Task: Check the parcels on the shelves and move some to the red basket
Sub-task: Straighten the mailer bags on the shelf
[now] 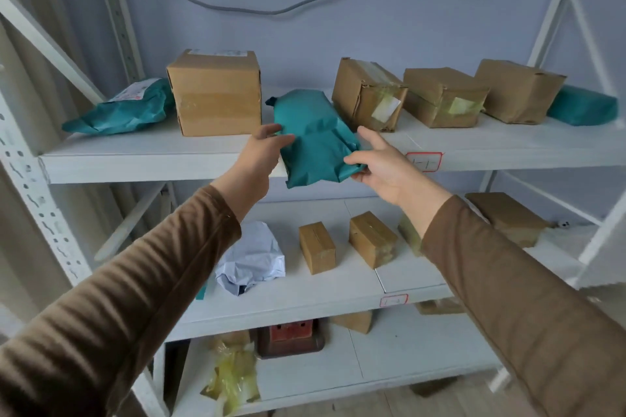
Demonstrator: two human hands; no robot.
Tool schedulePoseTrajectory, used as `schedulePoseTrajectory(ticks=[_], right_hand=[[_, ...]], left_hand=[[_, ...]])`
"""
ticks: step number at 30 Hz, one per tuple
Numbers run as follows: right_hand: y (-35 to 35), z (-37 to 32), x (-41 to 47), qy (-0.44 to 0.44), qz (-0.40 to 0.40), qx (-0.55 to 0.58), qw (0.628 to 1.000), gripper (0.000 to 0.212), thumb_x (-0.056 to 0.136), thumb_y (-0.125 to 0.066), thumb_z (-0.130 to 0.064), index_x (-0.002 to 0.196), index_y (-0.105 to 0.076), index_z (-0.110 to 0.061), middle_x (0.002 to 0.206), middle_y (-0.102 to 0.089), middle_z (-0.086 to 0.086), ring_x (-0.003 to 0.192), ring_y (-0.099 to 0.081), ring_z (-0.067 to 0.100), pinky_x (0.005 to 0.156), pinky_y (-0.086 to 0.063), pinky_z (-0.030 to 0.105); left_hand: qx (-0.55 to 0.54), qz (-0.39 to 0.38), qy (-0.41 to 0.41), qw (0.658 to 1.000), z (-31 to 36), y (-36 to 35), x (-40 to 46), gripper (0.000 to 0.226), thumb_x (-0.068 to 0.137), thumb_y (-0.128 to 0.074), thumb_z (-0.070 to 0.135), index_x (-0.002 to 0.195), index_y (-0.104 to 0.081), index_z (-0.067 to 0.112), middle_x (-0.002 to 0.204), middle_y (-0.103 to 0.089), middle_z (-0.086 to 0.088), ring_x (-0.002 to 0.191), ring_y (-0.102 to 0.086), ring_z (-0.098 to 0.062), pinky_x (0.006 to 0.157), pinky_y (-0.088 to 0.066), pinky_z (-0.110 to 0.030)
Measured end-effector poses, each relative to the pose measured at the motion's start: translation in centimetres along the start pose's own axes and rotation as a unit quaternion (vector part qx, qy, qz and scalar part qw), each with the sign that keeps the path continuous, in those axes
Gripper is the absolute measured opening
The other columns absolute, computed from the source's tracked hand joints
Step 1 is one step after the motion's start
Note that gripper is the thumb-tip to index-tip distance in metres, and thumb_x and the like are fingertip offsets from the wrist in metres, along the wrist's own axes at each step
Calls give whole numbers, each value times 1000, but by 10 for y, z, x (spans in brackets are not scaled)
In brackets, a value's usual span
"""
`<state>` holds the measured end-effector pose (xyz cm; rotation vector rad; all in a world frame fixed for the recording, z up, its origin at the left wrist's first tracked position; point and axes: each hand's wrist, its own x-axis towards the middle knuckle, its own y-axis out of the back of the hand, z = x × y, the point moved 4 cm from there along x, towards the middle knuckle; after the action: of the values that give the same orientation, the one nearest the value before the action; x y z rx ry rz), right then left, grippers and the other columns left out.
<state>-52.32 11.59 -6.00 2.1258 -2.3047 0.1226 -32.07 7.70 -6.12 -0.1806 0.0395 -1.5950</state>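
Note:
A teal plastic mailer parcel (315, 137) lies on the upper shelf (142, 159), its near end hanging over the front edge. My left hand (262, 152) touches its left side with the thumb on top. My right hand (379, 166) pinches the parcel's near right corner between thumb and fingers. The red basket is out of view.
The upper shelf also carries a large cardboard box (215, 93), another teal mailer (125, 107) at the left, three brown boxes (443, 96) and a teal mailer (582, 105) at the right. The middle shelf holds a white mailer (252, 257) and small boxes (372, 239).

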Motion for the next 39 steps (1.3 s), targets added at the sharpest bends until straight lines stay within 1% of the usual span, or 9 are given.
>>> schedulePoseTrajectory(ticks=[5,10,13,16,19,22,25,32,39], right_hand=[[44,38,-90,-11,-57,-17,998,87,93,-52,14,157,-31,-39,133,-60,4,115,-66,23,92,-55,37],[90,87,-162,-7,-104,-114,988,90,90,-47,18,151,-41,-48,153,-45,-9,141,-45,12,112,-45,34],[109,110,-196,-19,-133,-117,984,84,91,-46,16,142,-50,-51,146,-53,-15,125,-58,-6,101,-52,22],[122,121,-219,-30,-127,-122,984,60,98,-51,2,137,-53,-44,140,-59,-14,120,-60,-5,90,-49,15],[130,121,-232,25,-67,-187,980,33,101,-58,-31,132,-64,-41,145,-55,-11,136,-49,8,110,-40,29],[130,117,-242,50,-58,-198,977,40,104,-47,-50,137,-63,-34,146,-56,-13,136,-48,4,113,-36,31],[135,136,-242,-104,-67,-20,992,67,104,-21,-65,142,-60,-27,139,-66,-2,129,-59,20,110,-40,43],[158,155,-267,-224,-71,284,929,56,99,-49,-54,133,-68,-14,132,-70,15,112,-72,34,91,-61,49],[164,146,-273,-224,-221,114,942,86,43,-100,-54,115,-79,-12,121,-74,16,104,-74,29,91,-59,41]], left_hand=[[-124,-59,80,987,-61,-21,-73,79,91,-76,40,154,-34,18,143,-57,-12,126,-62,-29,107,-51,-50],[-227,-158,149,950,-103,-49,-142,52,102,-57,43,145,-55,13,141,-66,-8,129,-64,-25,108,-49,-44],[-222,-157,170,947,-125,-60,-178,50,104,-56,38,146,-55,12,139,-67,-8,124,-68,-24,97,-59,-41],[-217,-143,198,945,-151,-63,-203,55,101,-60,36,149,-53,10,141,-66,-10,121,-69,-27,93,-60,-41],[-189,-130,225,947,-163,-69,-226,53,98,-65,35,144,-57,11,138,-68,-11,117,-70,-28,90,-61,-43],[-111,-96,158,976,-162,-73,-234,49,94,-73,27,140,-58,16,133,-71,-7,116,-72,-25,89,-60,-38],[105,-73,-41,991,-145,-73,-243,53,87,-82,20,129,-52,30,123,-71,8,110,-70,-14,85,-57,-24],[524,-122,-514,668,-124,-79,-272,55,88,-78,12,140,-60,12,147,-58,-8,136,-54,-32,110,-45,-49],[541,-148,-595,576,-129,-73,-276,63,93,-76,11,148,-44,17,157,-50,-7,147,-46,-30,120,-34,-55]])
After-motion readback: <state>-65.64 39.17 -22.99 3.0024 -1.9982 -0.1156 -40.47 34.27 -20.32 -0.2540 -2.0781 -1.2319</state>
